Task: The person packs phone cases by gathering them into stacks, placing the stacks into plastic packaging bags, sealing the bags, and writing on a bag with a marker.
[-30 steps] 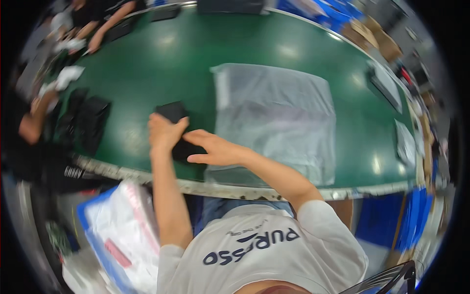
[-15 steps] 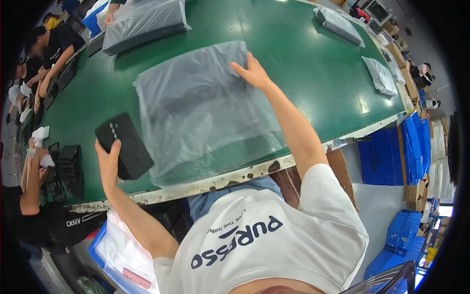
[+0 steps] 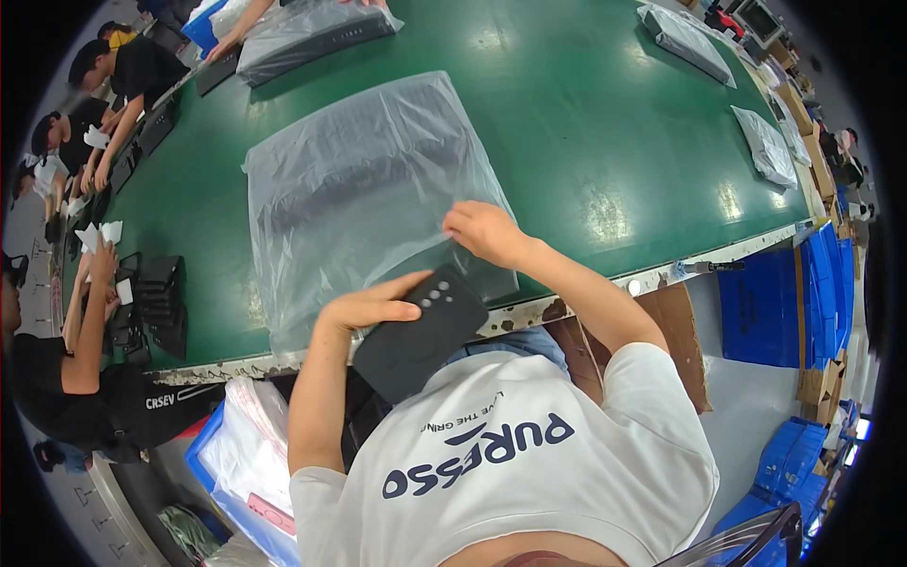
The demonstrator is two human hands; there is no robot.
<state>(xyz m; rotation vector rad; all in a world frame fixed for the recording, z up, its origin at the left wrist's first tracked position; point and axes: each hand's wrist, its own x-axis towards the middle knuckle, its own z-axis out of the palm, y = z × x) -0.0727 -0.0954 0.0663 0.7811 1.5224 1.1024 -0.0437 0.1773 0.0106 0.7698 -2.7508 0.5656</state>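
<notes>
A clear plastic bag [image 3: 378, 194] lies on the green table, with dark flat contents showing through its far part. My right hand [image 3: 484, 232] is closed, its fingertips pinching the bag near its right side. My left hand [image 3: 378, 304] grips a flat black rectangular piece [image 3: 425, 335] with rounded corners and several light round spots near one end. The piece is tilted above the table's near edge, close to my body and just left of my right forearm. The fingers of my left hand are partly hidden behind it.
Another bagged dark box [image 3: 316, 47] lies at the far left, with a co-worker's hands on it. Several black parts [image 3: 162, 293] are stacked at the left. Wrapped packages [image 3: 763, 148] line the right edge. A blue bin [image 3: 219, 444] of plastic bags stands below the table.
My left hand has brought the black piece right and toward my body. My right hand has come down from the bag's far right corner to its near right part.
</notes>
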